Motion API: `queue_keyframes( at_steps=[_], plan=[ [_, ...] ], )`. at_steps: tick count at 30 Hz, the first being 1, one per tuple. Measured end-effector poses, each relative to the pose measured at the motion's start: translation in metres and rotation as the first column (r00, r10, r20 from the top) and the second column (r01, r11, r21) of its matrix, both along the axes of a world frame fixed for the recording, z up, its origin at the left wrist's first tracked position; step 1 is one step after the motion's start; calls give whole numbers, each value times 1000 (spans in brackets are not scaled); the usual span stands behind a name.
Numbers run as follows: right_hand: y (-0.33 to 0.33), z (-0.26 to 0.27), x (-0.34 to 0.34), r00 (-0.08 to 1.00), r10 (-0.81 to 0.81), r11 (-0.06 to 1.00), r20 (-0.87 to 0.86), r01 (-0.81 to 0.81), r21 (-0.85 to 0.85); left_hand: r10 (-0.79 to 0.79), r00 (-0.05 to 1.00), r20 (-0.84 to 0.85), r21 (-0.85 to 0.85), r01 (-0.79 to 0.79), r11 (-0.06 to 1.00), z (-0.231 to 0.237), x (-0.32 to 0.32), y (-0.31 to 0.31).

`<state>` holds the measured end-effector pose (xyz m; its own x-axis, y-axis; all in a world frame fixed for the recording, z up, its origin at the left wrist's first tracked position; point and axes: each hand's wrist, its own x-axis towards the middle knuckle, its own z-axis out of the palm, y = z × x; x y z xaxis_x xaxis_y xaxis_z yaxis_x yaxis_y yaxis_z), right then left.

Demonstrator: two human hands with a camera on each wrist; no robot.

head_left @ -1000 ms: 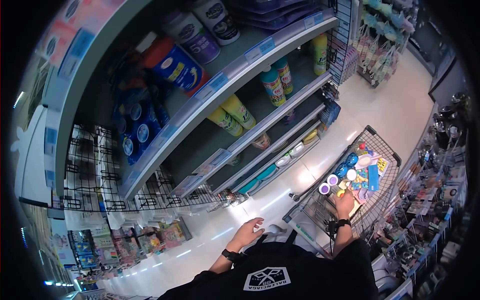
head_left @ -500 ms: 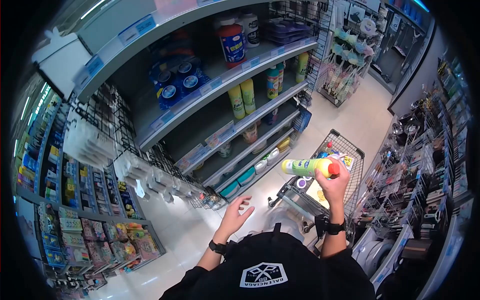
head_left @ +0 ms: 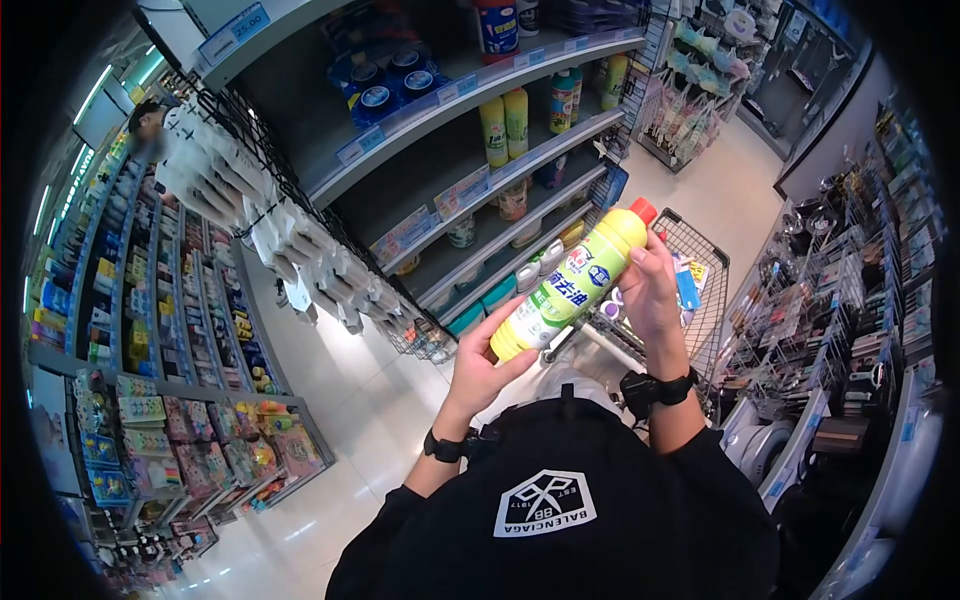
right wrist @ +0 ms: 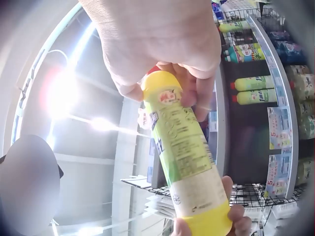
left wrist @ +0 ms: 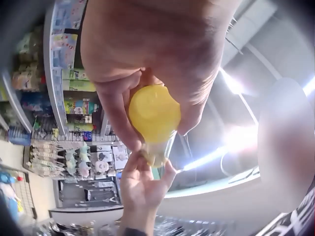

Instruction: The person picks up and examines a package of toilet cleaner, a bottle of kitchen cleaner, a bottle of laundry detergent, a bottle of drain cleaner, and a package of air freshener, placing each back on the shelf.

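A yellow-green detergent bottle (head_left: 572, 281) with a red cap slants across in front of my chest, its printed label turned up. My right hand (head_left: 653, 288) grips it at the shoulder, just under the cap. At the bottom end, my left hand (head_left: 487, 365) holds the base between thumb and fingers. The left wrist view shows the round yellow base (left wrist: 155, 113) within the left hand's fingers, the right hand beyond it. In the right wrist view the back label (right wrist: 189, 152) shows, with left fingertips (right wrist: 236, 214) around the base.
Below the bottle stands a wire shopping cart (head_left: 712, 250) holding several goods. Ahead is a grey shelf unit (head_left: 440, 105) with similar yellow-green bottles (head_left: 505, 125). Hanging goods (head_left: 850, 310) line the right side. Another person (head_left: 150, 125) stands at the far left.
My right hand has come up out of the cart with the bottle and brought it toward my chest. My left hand, empty before, has taken hold of its base.
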<state>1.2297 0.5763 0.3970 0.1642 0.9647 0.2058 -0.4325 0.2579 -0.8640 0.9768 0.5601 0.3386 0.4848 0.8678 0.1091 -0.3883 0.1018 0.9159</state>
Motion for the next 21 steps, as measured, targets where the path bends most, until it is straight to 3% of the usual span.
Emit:
queue_keyframes(
  at_steps=[1,3,4,6,8,10,11,12,13,14,16,17,20,21],
  plan=[
    [0,1,-8,1000,-6,1000,-29,6,-24,158,973,-170,238,-115,965,0,1,-4],
    [1,-2,-11,998,36,999,-43,-37,-31,519,787,-334,677,-183,713,13,3,-10],
    [1,-5,-13,998,39,999,-45,-40,-29,522,784,-335,679,-184,711,12,2,-10],
    [1,-8,-15,996,76,997,-55,-76,-11,634,721,-279,848,-125,515,6,0,-8],
    [-1,-7,-14,995,95,995,-43,-96,-6,655,707,-266,862,-131,490,4,1,-10],
    [-3,-5,-17,998,58,998,-6,-58,15,544,773,-325,720,-171,673,7,3,-13],
    [-3,-6,-19,998,51,998,-26,-50,35,542,775,-325,721,-168,672,4,3,-16],
    [-6,-5,-21,998,48,998,-27,-47,39,300,915,-270,448,-157,880,0,3,-16],
    [-9,-4,-24,990,116,992,-78,-111,64,70,990,-119,139,-53,989,-2,3,-14],
    [-12,-4,-25,975,184,981,-127,-174,90,67,990,-121,142,-49,989,-4,5,-13],
    [-13,-8,-28,951,261,962,-167,-241,130,-211,950,231,-96,238,967,-6,11,-13],
    [-15,-13,-32,898,368,927,-241,-334,170,-377,898,225,-90,405,910,-14,9,-7],
    [-13,-25,-40,759,542,839,-361,-463,287,-553,554,622,-170,785,596,-19,20,-19],
    [-14,-27,-40,671,622,782,-403,-509,359,-554,547,627,-174,792,585,-17,23,-21]
  ],
)
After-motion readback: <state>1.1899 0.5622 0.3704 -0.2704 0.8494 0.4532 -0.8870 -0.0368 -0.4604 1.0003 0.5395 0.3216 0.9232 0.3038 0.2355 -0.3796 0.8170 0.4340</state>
